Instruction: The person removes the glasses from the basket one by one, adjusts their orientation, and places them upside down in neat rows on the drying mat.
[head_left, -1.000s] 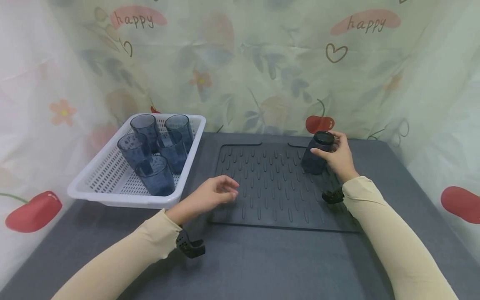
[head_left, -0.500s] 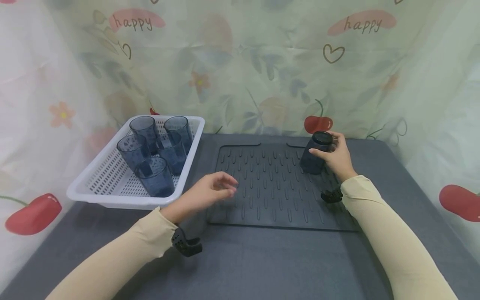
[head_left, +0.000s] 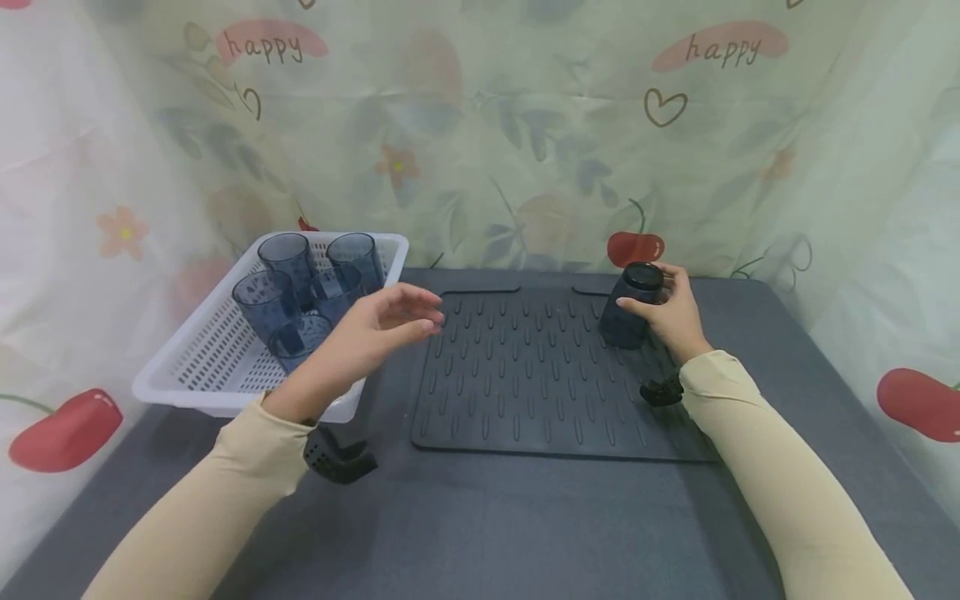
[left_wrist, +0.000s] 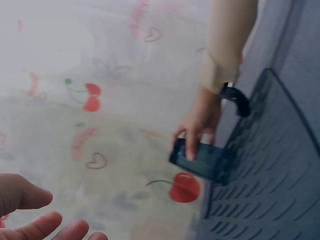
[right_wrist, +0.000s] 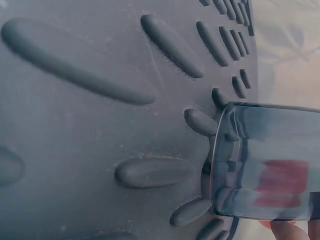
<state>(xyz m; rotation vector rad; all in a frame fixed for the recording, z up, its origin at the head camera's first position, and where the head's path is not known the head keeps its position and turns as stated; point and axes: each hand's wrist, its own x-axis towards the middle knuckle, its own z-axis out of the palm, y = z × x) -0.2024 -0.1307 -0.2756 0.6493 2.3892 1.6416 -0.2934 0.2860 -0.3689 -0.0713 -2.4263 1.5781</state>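
Observation:
My right hand (head_left: 677, 321) grips a dark blue see-through glass (head_left: 624, 323) turned upside down, base up, at the far right of the ribbed grey drying mat (head_left: 517, 433). In the right wrist view the rim of the glass (right_wrist: 265, 160) is down at the mat's ribs, with fingertips (right_wrist: 287, 231) just showing. My left hand (head_left: 348, 346) hangs over the right side of a white plastic basket (head_left: 176, 393), holding nothing, its fingers loosely bent. Several matching glasses (head_left: 262, 304) stand mouth up in the basket; my left hand partly hides the nearest one (head_left: 288, 343).
Basket and mat lie side by side on a dark grey tabletop (head_left: 540, 533). A patterned curtain (head_left: 480, 142) closes off the back and both sides. Both wrists carry black straps (head_left: 337, 458).
My left hand has moved up and left, from beside the mat's left edge to over the basket's right side. The right hand and its glass stay in place.

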